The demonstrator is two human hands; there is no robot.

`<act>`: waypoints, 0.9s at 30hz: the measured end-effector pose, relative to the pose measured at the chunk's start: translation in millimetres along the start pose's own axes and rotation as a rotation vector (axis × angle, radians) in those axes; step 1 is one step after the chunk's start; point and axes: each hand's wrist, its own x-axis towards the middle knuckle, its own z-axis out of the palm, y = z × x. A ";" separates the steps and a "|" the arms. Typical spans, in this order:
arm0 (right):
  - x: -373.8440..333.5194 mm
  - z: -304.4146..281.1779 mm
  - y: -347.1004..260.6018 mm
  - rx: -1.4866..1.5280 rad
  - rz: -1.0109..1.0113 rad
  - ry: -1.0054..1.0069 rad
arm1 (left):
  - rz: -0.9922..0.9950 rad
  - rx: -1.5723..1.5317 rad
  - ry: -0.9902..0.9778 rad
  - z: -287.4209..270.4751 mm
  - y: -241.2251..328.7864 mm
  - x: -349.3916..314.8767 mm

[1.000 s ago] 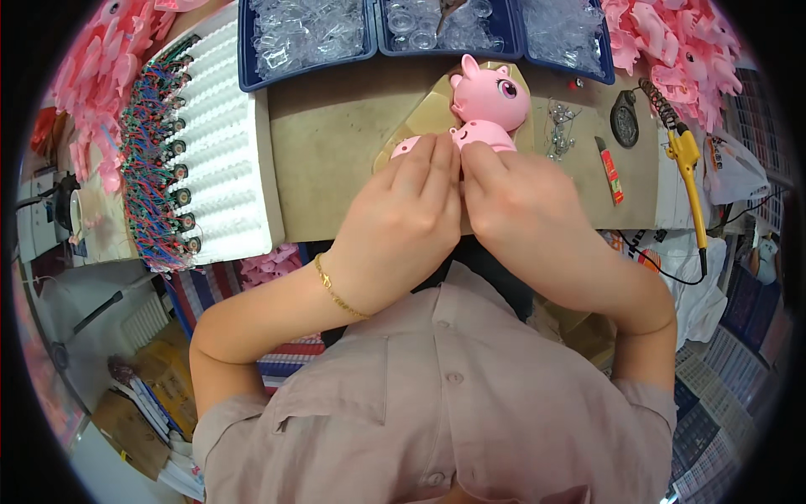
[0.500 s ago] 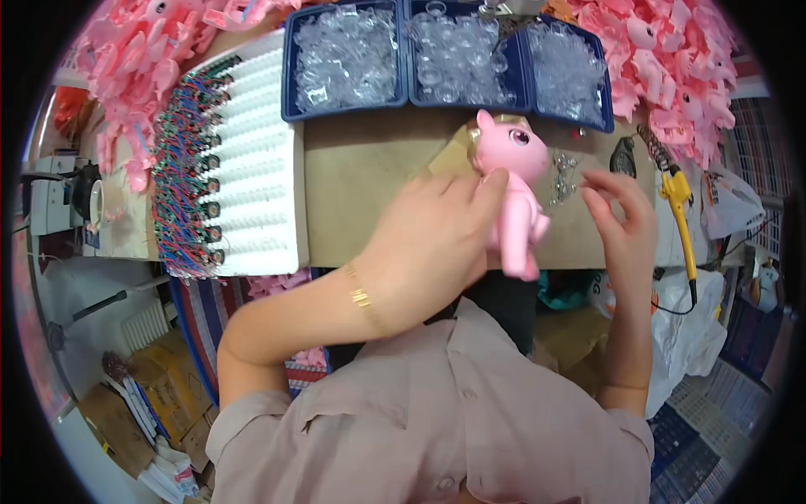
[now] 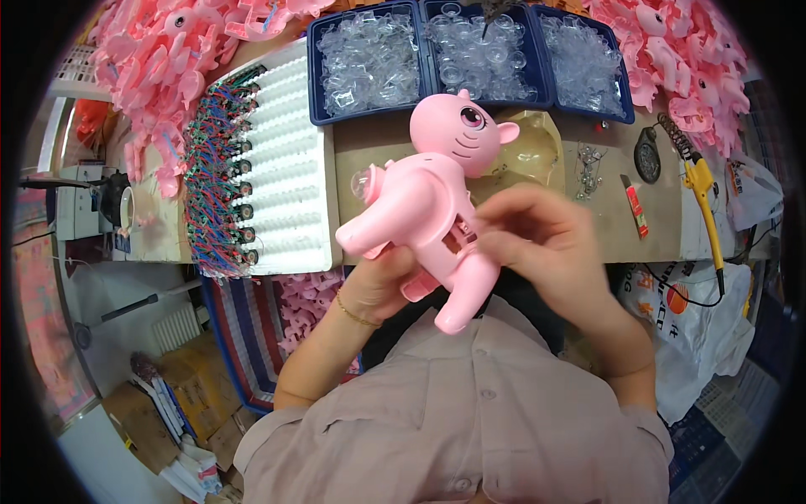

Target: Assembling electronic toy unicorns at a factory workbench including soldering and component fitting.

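Observation:
A pink toy pony (image 3: 411,202) is held tilted above the near edge of the table, its head toward the far side. My left hand (image 3: 382,281) is closed round it from below, its fingers partly hidden behind the body. A slot-like opening (image 3: 459,237) shows in the pony's side. A clear dome-shaped piece (image 3: 363,183) sticks out near its left edge. My right hand (image 3: 546,239) is at the opening with thumb and fingertips drawn together, slightly blurred. Whatever is between those fingertips is too small to make out. Small metal screws (image 3: 589,172) lie beyond my right hand.
Blue trays (image 3: 369,107) of clear plastic pieces stand at the back. A white foam tray (image 3: 290,168) with wired parts lies left. Pink toy parts (image 3: 155,76) are heaped at both far corners. To the right are a red cutter (image 3: 635,206), a dark oval object (image 3: 646,155) and a yellow-handled soldering iron (image 3: 701,189).
The pony has moved left and been turned so its opening shows. My left hand has shifted beneath it. My right hand has come from the screws to the opening.

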 end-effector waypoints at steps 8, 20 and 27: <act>2.8 20.6 12.8 -0.401 -0.329 0.021 | 0.194 0.038 0.179 -0.7 -9.7 -10.0; 6.5 28.1 35.0 0.273 0.103 -0.124 | 0.124 0.671 0.208 -1.7 5.5 -10.9; 8.0 26.5 43.6 0.271 0.055 -0.070 | 0.214 0.979 0.205 -0.1 -1.0 -3.3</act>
